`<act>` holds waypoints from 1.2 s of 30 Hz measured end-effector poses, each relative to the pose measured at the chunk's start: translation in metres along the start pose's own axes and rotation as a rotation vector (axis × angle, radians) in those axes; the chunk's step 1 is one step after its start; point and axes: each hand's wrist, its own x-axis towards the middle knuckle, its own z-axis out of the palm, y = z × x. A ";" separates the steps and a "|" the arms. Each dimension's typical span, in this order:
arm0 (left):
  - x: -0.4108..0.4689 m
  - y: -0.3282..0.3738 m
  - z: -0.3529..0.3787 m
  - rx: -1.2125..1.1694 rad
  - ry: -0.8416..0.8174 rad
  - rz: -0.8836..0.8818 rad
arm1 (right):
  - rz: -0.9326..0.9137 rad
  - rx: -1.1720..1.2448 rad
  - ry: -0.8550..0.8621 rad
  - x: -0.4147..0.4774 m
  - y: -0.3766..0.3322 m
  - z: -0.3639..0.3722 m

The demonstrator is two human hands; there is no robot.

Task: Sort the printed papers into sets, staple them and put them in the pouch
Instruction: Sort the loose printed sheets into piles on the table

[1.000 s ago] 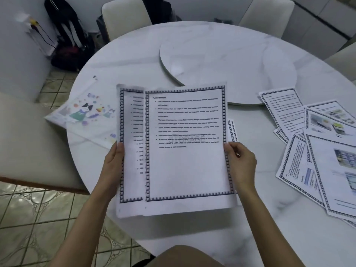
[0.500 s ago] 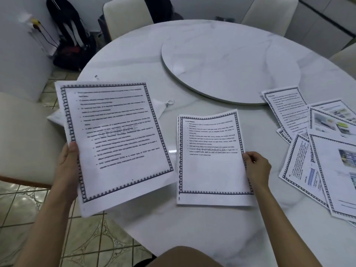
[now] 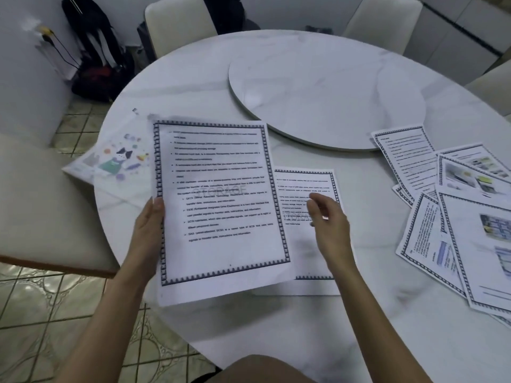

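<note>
My left hand (image 3: 148, 230) grips the left edge of a printed page (image 3: 218, 205) with a dark patterned border, held above the table's near left part. A second bordered page (image 3: 307, 186) lies flat on the table, partly under the held one. My right hand (image 3: 329, 228) hovers over that flat page, fingers loosely curled and blurred, holding nothing. A clear pouch with a cartoon cat print (image 3: 116, 164) lies at the table's left edge. Several more printed papers (image 3: 453, 217) are spread at the right.
The round white marble table (image 3: 359, 313) has a raised turntable (image 3: 326, 98) in its middle. Cream chairs stand on the left (image 3: 38, 205) and at the back (image 3: 177, 26). A dark backpack (image 3: 94, 51) leans against the wall on the tiled floor.
The two pages were parted: my right hand laid one flat and let go of it. My left hand swung its page out left, then back over the table.
</note>
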 end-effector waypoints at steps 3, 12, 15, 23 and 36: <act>-0.003 -0.002 0.011 -0.009 -0.051 -0.013 | -0.053 -0.012 -0.057 -0.006 -0.011 0.008; -0.008 -0.007 0.018 -0.034 -0.057 -0.044 | -0.157 -0.106 -0.011 -0.021 -0.011 0.018; -0.010 -0.010 0.019 -0.022 -0.064 -0.043 | -0.104 -0.010 -0.003 -0.022 -0.011 0.019; -0.011 -0.016 0.020 -0.004 -0.073 -0.066 | 0.023 -0.058 -0.080 -0.011 -0.004 0.007; 0.003 -0.013 -0.030 0.019 0.107 -0.005 | 0.118 -0.179 0.115 0.026 0.028 -0.050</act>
